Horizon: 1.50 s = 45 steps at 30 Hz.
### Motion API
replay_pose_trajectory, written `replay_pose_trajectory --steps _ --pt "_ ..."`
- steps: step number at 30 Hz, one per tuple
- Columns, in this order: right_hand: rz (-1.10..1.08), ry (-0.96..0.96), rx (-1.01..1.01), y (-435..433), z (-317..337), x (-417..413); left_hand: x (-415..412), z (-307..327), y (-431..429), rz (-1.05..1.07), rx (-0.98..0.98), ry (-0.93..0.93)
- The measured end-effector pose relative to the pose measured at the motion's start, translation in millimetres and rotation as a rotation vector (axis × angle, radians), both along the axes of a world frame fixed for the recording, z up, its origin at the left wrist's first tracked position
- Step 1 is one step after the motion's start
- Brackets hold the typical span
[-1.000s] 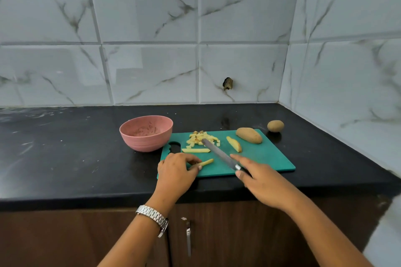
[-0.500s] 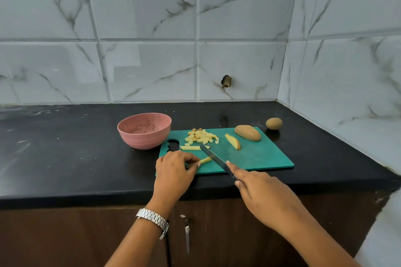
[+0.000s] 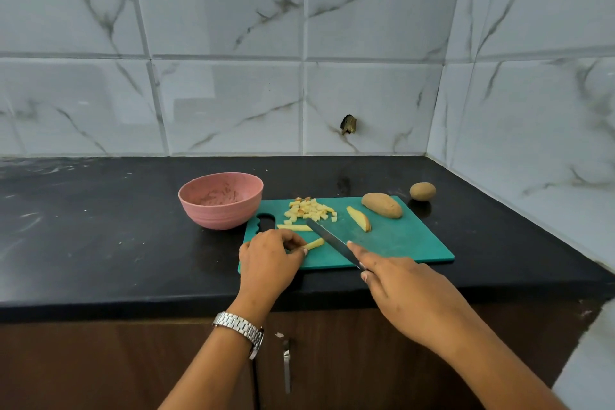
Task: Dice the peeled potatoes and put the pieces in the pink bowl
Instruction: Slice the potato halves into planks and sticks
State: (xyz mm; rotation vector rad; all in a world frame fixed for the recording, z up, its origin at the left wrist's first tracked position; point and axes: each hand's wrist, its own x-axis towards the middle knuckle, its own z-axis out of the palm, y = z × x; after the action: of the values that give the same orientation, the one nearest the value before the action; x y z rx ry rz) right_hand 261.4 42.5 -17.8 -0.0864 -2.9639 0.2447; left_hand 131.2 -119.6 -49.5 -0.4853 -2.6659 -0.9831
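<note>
Here, left hand (image 3: 266,258) pinches a potato strip (image 3: 314,244) on the green cutting board (image 3: 399,243). Right hand (image 3: 402,289) grips the knife (image 3: 329,240), its blade just beside the strip. Diced pieces (image 3: 311,211) are heaped farther back on the board. Pink bowl (image 3: 219,206) stands on the tabletop (image 3: 100,243), just beside the board's far left corner.

Silver link watch (image 3: 240,331) (left wrist)

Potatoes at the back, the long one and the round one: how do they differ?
The long potato is bigger and stretched out; the round potato is small and nearly ball-shaped. The long potato lies on the green cutting board; the round potato sits off it on the black counter. Both are whole, uncut and tan.
</note>
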Motion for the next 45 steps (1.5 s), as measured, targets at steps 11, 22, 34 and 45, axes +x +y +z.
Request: replay_pose_trajectory --steps 11,22,34,45 --pt "-0.023 -0.049 0.039 -3.2 -1.9 -1.9 -1.9 -4.3 1.8 0.051 -0.006 0.032" --pt "-0.041 -0.068 0.052 -12.2 -6.7 -4.8 -2.0 -5.8 1.8 0.048 -0.031 0.042" --pt "-0.046 -0.044 0.083 -1.8 -5.4 -2.4 -0.5 -8.2 1.6 0.092 -0.009 0.073" --pt "-0.024 -0.043 0.077 -23.2 -12.9 -18.1 0.6 -7.4 2.7 0.069 -0.053 0.087"
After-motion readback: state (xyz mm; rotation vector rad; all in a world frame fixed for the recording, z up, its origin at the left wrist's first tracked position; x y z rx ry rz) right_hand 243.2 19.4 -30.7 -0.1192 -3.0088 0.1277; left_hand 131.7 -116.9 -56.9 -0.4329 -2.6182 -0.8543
